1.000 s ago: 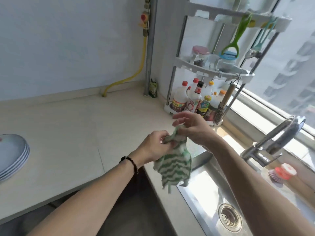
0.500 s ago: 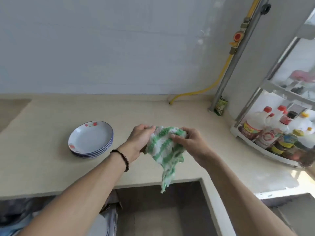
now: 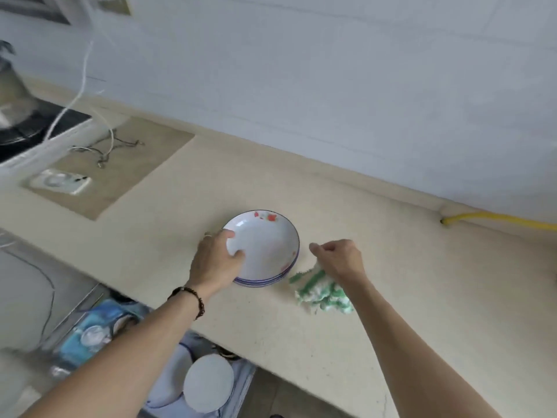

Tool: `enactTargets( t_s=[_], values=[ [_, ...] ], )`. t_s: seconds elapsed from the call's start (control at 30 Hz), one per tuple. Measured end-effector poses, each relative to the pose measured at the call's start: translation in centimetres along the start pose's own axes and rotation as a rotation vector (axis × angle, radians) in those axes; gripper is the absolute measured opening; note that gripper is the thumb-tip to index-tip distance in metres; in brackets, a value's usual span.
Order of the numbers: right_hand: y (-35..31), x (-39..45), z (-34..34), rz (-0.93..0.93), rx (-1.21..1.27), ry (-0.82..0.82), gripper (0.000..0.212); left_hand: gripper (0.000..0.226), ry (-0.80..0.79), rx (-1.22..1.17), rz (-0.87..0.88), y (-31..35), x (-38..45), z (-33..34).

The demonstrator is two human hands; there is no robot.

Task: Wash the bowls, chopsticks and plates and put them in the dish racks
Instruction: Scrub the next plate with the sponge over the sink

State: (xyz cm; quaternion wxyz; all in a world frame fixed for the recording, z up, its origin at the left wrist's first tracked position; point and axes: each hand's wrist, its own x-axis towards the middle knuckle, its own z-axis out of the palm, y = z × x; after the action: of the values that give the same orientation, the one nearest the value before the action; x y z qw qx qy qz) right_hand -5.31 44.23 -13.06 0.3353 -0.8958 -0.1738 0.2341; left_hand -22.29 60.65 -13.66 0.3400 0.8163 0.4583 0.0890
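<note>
Two bare forearms reached out from the bottom edge over a cream counter (image 3: 346,342). Below the counter's near edge, a pulled-out rack (image 3: 168,384) held pale dishes, blurred. The left hand (image 3: 215,262), a dark bead bracelet (image 3: 193,298) at its wrist, gripped the near-left rim of the top plate in a small stack of white plates (image 3: 265,251), thumb inside the rim. Just right of the stack, the right hand (image 3: 340,257) clutched a green-and-white striped cloth (image 3: 319,292) that touched the counter. Farther back, a yellow hose (image 3: 497,220) ran along the grey wall (image 3: 331,86).
</note>
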Motion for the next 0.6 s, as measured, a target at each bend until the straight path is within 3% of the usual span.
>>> enactTargets(
  t_s=[0.13, 0.27, 0.37, 0.6],
  values=[
    [-0.7, 4.1, 2.9, 0.047, -0.11, -0.113, 0.055, 0.023, 0.01, 0.122, -0.126, -2.6, 2.7, 1.2],
    [-0.8, 5.8, 4.8, -0.004, -0.158, -0.213, 0.045, 0.018, -0.001, 0.161, -0.206, -3.1, 3.9, 1.8],
    [-0.5, 5.7, 5.6, -0.043, -0.147, -0.193, 0.031, 0.024, 0.022, 0.114, -0.229, -3.0, 4.3, 2.1],
    [0.0, 5.6, 6.3, -0.057, -0.078, -0.14, 0.027, 0.022, 0.017, -0.018, -0.292, -3.4, 4.8, 1.8]
  ],
)
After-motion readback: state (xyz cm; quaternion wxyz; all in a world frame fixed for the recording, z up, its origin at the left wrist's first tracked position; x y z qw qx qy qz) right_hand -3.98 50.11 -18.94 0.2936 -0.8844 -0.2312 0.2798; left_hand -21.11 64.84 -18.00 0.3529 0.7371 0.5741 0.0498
